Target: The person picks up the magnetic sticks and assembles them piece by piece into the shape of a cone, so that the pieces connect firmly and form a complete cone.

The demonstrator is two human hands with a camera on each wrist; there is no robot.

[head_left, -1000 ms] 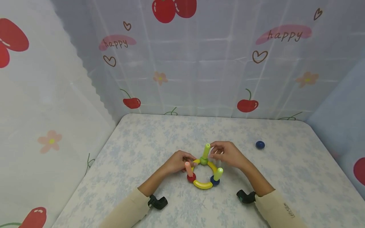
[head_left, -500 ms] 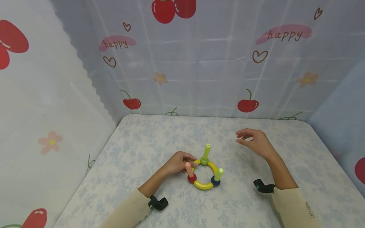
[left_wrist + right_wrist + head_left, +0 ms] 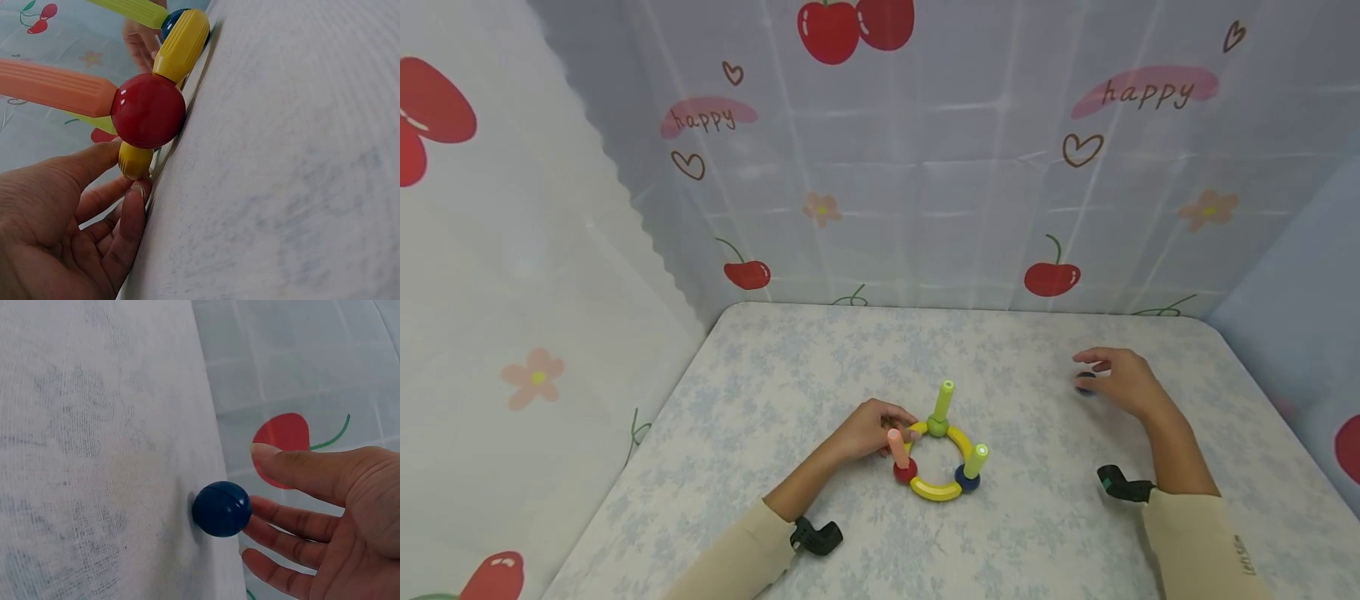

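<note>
Right hand (image 3: 1122, 382) fingers (image 3: 282, 524): spread and loosely extended around the small dark-blue ball (image 3: 221, 508), thumb above it, fingertips just beside or barely touching its far side. Not clamped; nothing is gripped yet. The ball sits on the table (image 3: 790, 358) off to the right, well apart from the rest of the toy, and in the head view it is mostly hidden behind the hand.

Left hand (image 3: 868, 429) fingers (image 3: 133, 215): pinching the yellow curved ring segment (image 3: 134, 160) at the left side of the toy, right next to the red ball joint (image 3: 149, 110). My read is that the grip is there to steady the piece, since the ring is a loose chain of parts and would shift if bumped.

The assembly: a yellow ring of curved pieces (image 3: 935, 487) lying flat on the table, with ball joints at red (image 3: 904, 471), green (image 3: 937, 426) and dark blue (image 3: 966, 479). A ribbed peg stands in each: orange-pink peg (image 3: 897, 446) in red, light-green peg (image 3: 943, 397) in green, second light-green peg (image 3: 975, 459) in blue, all tilted slightly outward.

Surroundings: table covered in a pale blue-floral cloth; cherry-and-"happy" printed curtain (image 3: 925, 167) behind and to the sides. Black wrist cameras (image 3: 815, 534) are strapped on at both cream sleeves.
</note>
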